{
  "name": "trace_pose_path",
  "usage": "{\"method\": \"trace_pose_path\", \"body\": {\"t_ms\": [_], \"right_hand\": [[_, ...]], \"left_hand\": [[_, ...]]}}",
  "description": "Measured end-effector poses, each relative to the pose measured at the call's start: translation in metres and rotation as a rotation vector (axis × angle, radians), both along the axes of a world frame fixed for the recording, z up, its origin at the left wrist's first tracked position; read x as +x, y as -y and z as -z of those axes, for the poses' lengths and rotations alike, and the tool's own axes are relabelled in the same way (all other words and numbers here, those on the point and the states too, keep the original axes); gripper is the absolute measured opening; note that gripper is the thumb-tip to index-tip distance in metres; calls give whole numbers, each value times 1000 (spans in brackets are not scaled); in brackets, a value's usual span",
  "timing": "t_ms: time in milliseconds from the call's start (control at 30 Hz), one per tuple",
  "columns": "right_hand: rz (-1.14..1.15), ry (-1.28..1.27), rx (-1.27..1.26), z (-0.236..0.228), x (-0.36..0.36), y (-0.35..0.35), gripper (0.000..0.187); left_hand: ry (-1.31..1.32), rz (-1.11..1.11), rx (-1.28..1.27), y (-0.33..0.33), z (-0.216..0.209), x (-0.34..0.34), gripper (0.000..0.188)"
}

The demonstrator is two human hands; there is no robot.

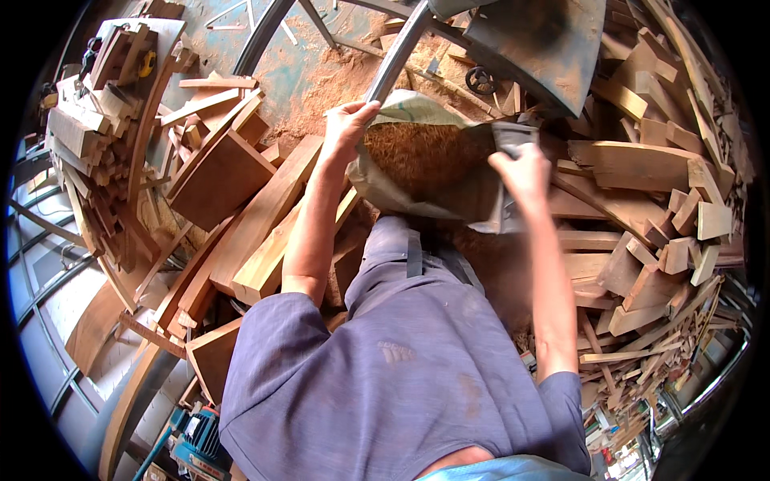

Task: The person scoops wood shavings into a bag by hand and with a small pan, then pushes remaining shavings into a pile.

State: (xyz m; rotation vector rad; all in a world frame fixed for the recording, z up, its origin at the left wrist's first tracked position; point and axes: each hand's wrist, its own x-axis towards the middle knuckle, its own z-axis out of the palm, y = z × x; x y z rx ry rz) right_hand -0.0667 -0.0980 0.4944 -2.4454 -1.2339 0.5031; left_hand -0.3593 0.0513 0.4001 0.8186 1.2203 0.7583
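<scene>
A pale woven sack (425, 202) stands with its mouth open in front of my legs, with brown sawdust (425, 156) inside. My left hand (350, 128) is closed on the sack's rim at its left side, right beside the lower end of a grey metal bar. On the other side my right hand (523, 170), slightly blurred, is closed around a grey, flat, sheet-like piece (513, 136). This piece overlaps the sack's right edge. Its exact kind I cannot make out.
Thick wooden beams (269, 228) lie to my left, near a stack of offcuts (88, 120). Wood blocks (634, 272) pile up on the right. A metal machine frame (529, 48) stands ahead over sawdust-strewn floor (321, 80). A teal motor (196, 441) sits at lower left.
</scene>
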Motion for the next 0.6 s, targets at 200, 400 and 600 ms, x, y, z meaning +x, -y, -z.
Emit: {"method": "trace_pose_path", "body": {"t_ms": [200,400,600], "right_hand": [[13,-132,54,-16,-1,23,48],[135,-455,157,-78,64,76,37],[234,-571,89,-139,101,105,29]], "left_hand": [[113,-9,-21,-14,-22,52,26],[201,-37,4,-49,-19,81,23],[290,27,-61,-56,-26,117,22]]}}
